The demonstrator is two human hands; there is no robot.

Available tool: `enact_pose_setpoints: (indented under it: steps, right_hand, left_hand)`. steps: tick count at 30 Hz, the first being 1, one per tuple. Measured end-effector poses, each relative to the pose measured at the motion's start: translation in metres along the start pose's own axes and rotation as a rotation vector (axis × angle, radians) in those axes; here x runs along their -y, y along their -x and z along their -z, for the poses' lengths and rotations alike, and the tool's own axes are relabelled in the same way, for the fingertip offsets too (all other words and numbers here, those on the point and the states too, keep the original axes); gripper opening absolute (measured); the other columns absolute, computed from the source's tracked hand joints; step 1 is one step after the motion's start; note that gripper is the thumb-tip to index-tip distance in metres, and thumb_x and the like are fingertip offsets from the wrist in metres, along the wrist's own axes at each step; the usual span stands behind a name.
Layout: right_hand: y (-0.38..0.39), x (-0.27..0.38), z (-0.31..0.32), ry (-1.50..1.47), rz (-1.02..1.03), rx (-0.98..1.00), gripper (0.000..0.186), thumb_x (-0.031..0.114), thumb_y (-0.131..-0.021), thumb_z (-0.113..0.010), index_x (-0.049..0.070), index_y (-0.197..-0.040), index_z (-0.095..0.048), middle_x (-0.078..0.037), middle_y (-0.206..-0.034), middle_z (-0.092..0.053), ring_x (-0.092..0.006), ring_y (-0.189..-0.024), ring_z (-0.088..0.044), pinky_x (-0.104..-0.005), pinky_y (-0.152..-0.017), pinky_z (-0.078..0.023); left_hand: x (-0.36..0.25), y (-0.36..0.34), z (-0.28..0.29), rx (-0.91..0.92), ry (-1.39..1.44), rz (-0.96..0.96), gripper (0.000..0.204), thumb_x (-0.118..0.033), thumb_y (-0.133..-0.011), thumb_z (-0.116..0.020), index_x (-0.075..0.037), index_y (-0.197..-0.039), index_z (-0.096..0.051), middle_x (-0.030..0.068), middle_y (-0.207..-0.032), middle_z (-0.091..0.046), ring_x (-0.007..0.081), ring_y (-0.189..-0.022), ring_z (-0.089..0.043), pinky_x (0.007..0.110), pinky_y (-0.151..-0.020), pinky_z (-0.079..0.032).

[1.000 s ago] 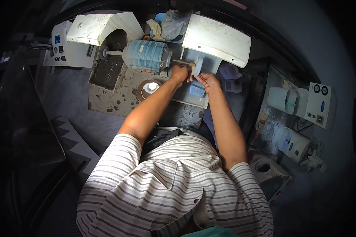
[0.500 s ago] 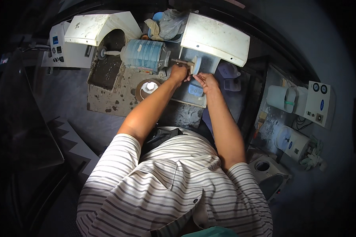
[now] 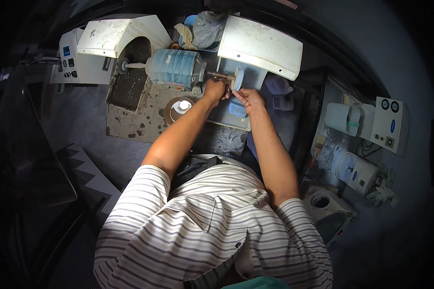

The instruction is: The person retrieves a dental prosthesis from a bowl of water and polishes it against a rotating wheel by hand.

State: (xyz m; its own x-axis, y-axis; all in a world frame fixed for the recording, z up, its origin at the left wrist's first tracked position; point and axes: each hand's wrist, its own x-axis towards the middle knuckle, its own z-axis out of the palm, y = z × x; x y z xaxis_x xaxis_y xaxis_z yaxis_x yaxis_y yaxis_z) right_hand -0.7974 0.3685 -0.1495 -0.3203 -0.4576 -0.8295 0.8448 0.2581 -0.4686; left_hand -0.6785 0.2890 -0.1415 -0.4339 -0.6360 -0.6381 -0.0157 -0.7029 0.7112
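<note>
A polishing lathe with a ribbed blue motor (image 3: pixel 171 67) stands on the bench. On its right spindle (image 3: pixel 220 75) sits a pale, thick buffing wheel (image 3: pixel 239 78). My left hand (image 3: pixel 215 91) is closed just below the spindle, on the wheel's left side. My right hand (image 3: pixel 251 99) is at the wheel's lower right edge, with fingers pinched together. Both sets of fingertips meet near the bottom of the wheel. Whatever they grip is too small and hidden to name. Under the right fingers lies a pale blue block (image 3: pixel 237 109) in the metal tray (image 3: pixel 222 118).
A white hood (image 3: pixel 260 45) overhangs the wheel; another hood (image 3: pixel 123 33) covers the dark, dirty pan (image 3: pixel 128 91) at the left. A round brown dish (image 3: pixel 171 113) lies near my left forearm. Plastic bags (image 3: pixel 208 29) lie behind. Gauged equipment (image 3: pixel 389 125) and a brush (image 3: pixel 317 149) sit at the right.
The whole view has shifted very slightly. Both hands keep nearly the same place at the wheel, with only a small change at the fingers.
</note>
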Motion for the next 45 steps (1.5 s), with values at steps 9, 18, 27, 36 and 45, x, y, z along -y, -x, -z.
enact_pose_setpoints:
  steps: [9,18,27,36,45]
  right_hand:
    - [0.005,-0.002,-0.002,-0.018,0.026,0.019,0.006,-0.003,-0.084,-0.046,-0.009,-0.086,-0.048,-0.022,-0.087,-0.059,-0.0294,-0.075,-0.064,-0.0334,-0.069,-0.059]
    - [0.005,0.000,-0.002,0.006,0.011,0.009,0.006,-0.002,-0.085,-0.046,-0.008,-0.085,-0.048,-0.020,-0.084,-0.058,-0.0287,-0.075,-0.064,-0.0337,-0.070,-0.058]
    - [0.003,0.001,0.000,0.026,0.024,0.016,0.007,-0.001,-0.084,-0.048,-0.008,-0.085,-0.048,-0.020,-0.083,-0.058,-0.0292,-0.074,-0.063,-0.0338,-0.070,-0.058]
    - [0.004,0.007,0.003,0.059,0.020,0.020,0.009,-0.001,-0.084,-0.049,-0.009,-0.088,-0.048,-0.020,-0.084,-0.058,-0.0293,-0.075,-0.063,-0.0344,-0.071,-0.058]
    - [-0.001,0.002,0.002,0.012,0.004,0.022,0.008,-0.002,-0.084,-0.048,-0.009,-0.088,-0.047,-0.020,-0.083,-0.057,-0.0298,-0.075,-0.063,-0.0349,-0.071,-0.058]
  left_hand:
    - [-0.001,0.000,0.001,0.038,0.031,-0.020,0.018,-0.007,-0.082,-0.051,0.001,-0.066,-0.052,0.0086,-0.052,-0.049,0.0167,-0.036,-0.045,0.027,-0.031,-0.028]
    - [-0.001,0.001,0.000,0.035,0.034,-0.007,0.018,-0.007,-0.082,-0.052,0.002,-0.066,-0.052,0.0092,-0.053,-0.050,0.0166,-0.037,-0.046,0.027,-0.031,-0.028]
    - [-0.002,0.003,-0.001,0.020,0.044,0.006,0.019,-0.008,-0.081,-0.053,0.002,-0.065,-0.052,0.0096,-0.054,-0.050,0.0176,-0.037,-0.047,0.028,-0.032,-0.028]
    - [0.001,0.004,-0.004,-0.002,0.023,-0.018,0.020,-0.009,-0.082,-0.051,0.002,-0.065,-0.053,0.0104,-0.053,-0.051,0.0183,-0.037,-0.048,0.028,-0.031,-0.029]
    - [-0.001,0.001,-0.002,-0.001,0.002,-0.013,0.019,-0.007,-0.083,-0.050,0.002,-0.066,-0.053,0.0103,-0.053,-0.051,0.0181,-0.037,-0.048,0.028,-0.031,-0.029]
